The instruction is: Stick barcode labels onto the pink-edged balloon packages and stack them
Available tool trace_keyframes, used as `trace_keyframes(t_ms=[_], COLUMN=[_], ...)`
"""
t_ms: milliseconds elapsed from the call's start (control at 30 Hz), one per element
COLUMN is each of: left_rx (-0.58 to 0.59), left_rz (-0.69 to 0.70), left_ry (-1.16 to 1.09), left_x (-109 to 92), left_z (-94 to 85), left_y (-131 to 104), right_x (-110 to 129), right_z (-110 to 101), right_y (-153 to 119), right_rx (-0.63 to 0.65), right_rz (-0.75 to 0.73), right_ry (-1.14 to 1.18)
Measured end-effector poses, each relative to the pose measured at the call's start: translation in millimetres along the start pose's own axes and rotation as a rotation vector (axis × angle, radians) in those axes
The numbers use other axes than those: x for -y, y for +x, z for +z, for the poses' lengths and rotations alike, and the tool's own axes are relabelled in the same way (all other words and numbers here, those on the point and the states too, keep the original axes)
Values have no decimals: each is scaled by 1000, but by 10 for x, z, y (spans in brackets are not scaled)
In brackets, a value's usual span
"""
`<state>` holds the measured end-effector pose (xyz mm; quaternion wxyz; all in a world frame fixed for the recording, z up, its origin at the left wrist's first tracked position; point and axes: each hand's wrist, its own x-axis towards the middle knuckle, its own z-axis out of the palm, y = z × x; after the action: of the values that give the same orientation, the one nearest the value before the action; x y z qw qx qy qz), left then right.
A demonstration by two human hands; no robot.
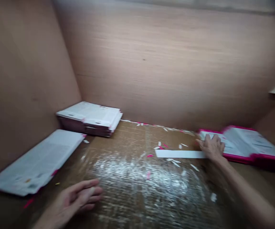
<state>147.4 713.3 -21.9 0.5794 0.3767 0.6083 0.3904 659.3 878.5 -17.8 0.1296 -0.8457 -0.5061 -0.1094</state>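
My left hand hovers low in front, empty, its fingers stretched out and the thumb lying along them. At the right, my right hand has its fingers bent over the left end of a stack of pink-edged printed sheets, closed on the top sheet there; motion blur softens the fingertips. A plain white strip lies flat on the work surface, its right end running up to my right wrist.
Clear film covers the brown work surface, strewn with white and pink scraps. At the left lie a white printed stack and a long printed sheet. Wooden panels rise behind and at the left.
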Motion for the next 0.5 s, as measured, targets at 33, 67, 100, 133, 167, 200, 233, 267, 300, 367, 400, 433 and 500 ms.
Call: trace_keyframes(t_ms=[33, 67, 100, 133, 167, 200, 233, 267, 300, 367, 400, 433, 500], left_rx=[10, 21, 41, 65, 88, 112, 136, 155, 167, 168, 150, 124, 65], left_rz=[0, 9, 17, 29, 39, 46, 52, 57, 64, 77, 81, 81, 74], left_ry=[-41, -73, -100, -117, -131, -141, -149, -156, -164, -182, -191, -204, -233], left_x=[-29, -53, -68, -74, -69, -55, -34, -7, 22, 86, 120, 154, 224], left_z=[11, 16, 12, 1, -18, -42, -74, -113, -162, -287, -363, -445, -613], left_y=[-40, -64, -79, -89, -98, -108, -119, -133, -149, -190, -212, -233, -265], right_x=[296, 643, 1030, 1444, 1868, 2286, 2678, 3030, 3331, 3763, 3898, 3991, 4084], right_z=[-7, -27, -65, -119, -182, -247, -305, -354, -390, -432, -442, -450, -465], right_y=[-57, -134, -233, -350, -476, -605, -729, -840, -934, -1054, -1077, -1079, -1040], right_rx=[-48, -89, -114, -117, -107, -83, -63, -35, -7, 31, 44, 54, 83], right_rz=[-183, -378, -578, -751, -879, -987, -1064, -1114, -1148, -1177, -1180, -1181, -1185], right_ry=[60, 138, 225, 306, 349, 350, 305, 225, 156, 49, 16, -11, -80])
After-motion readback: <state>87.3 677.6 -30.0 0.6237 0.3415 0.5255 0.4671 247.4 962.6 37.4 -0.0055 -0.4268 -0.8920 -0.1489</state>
